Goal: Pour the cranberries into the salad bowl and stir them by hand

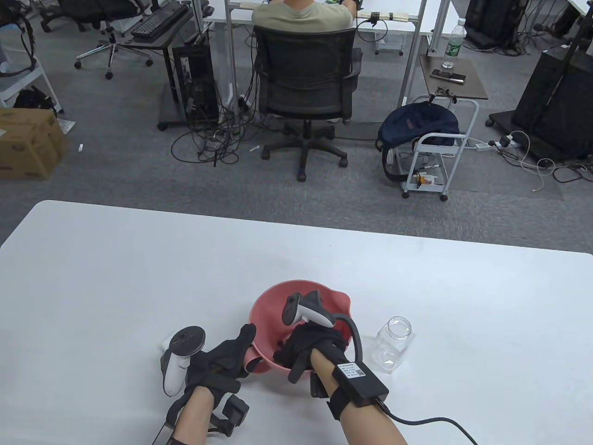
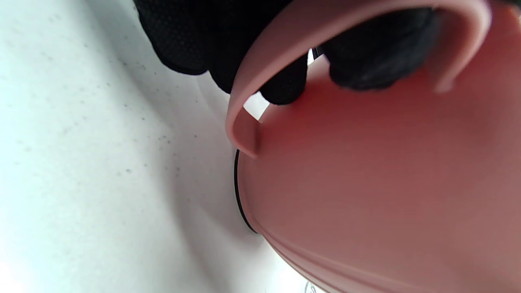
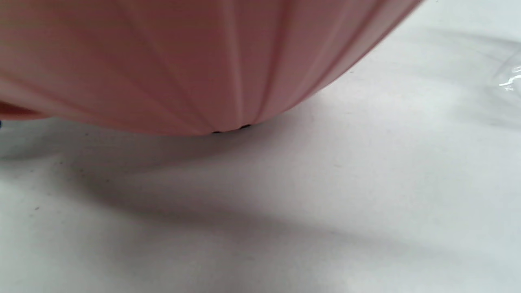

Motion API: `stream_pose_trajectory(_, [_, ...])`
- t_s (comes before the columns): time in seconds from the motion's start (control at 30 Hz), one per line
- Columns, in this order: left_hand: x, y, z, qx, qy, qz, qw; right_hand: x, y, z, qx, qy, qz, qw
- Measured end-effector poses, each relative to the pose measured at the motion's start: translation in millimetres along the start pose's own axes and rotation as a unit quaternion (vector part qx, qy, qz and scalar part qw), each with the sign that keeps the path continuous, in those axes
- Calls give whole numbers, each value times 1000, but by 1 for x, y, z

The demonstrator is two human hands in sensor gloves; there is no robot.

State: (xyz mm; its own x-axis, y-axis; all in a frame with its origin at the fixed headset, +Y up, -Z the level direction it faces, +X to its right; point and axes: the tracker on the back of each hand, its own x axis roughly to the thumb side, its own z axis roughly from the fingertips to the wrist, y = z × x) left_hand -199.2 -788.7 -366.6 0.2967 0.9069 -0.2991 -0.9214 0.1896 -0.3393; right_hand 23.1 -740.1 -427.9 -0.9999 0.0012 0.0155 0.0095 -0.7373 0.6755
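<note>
The right hand [image 1: 305,345] is lowered into the pink salad bowl [image 1: 271,308], its fingers hidden below the rim, so whether they are curled or spread cannot be told; the cranberries are not made out beneath it. A white label is carried on the black box strapped to that wrist, but its print is too small to be read. At the bowl's left edge the rim handle [image 2: 260,69] is gripped by the left hand [image 1: 222,359], fingers curled under the loop and thumb over the rim. In the left wrist view the gloved fingertips [image 2: 285,87] are seen pressed against the bowl wall beneath the handle. In the right wrist view the ribbed outer wall of the bowl [image 3: 183,69] is seen resting on the white tabletop [image 3: 285,211].

Just right of the right hand, an open clear jar [image 1: 394,344] is stood upright and apart from the bowl; it appears empty.

Farther off, beyond the tabletop [image 1: 116,278], an office chair [image 1: 303,85] occupied by a seated person, a white trolley [image 1: 433,157] with a dark backpack [image 1: 417,124], a bottle [image 1: 455,38] with a green label, a cardboard box [image 1: 28,143] and loose cables are seen on the grey floor.
</note>
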Motion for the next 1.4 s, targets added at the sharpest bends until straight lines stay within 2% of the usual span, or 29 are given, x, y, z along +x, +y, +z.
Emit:
stream_pose_trajectory(0.23, [0,0,0,0,0,1,1000,-1,-1,2,-12,25,8,1000])
stream_pose_trajectory(0.57, [0,0,0,-2,0,-1,1000,0,1,0,19,8,11,1000])
stream_pose_trajectory(1.4, [0,0,-1,-8,-3,-6,1000,-2,-1,2,-26,-51,-7,998])
